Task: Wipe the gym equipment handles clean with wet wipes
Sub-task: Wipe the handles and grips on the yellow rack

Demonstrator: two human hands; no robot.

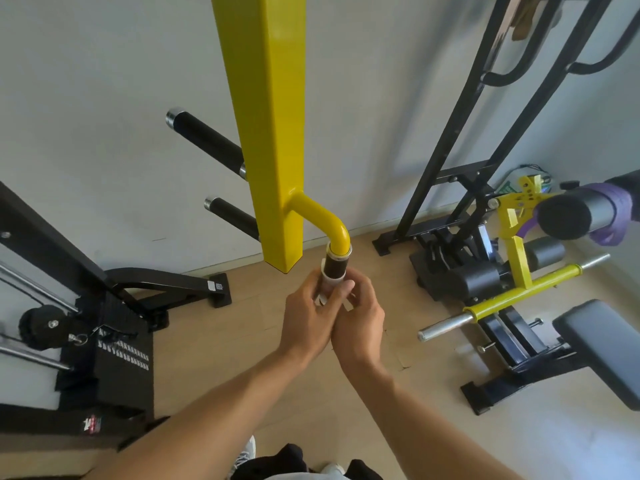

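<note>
A yellow square post (273, 133) hangs down in the middle, with a bent yellow tube ending in a black handle grip (335, 266). A white wet wipe (331, 281) is wrapped around the lower part of that grip. My left hand (310, 317) closes around the wipe and grip from the left. My right hand (360, 323) closes on them from the right, its fingers overlapping the left hand's. The grip's lower end is hidden inside my hands.
Two more black handles (204, 142) (232, 213) stick out behind the post. A black cable machine with a weight stack (117, 355) stands at left. At right are a black frame (450, 161), a yellow leg attachment (516, 258), foam rollers and a padded bench (599, 351). The floor is wood.
</note>
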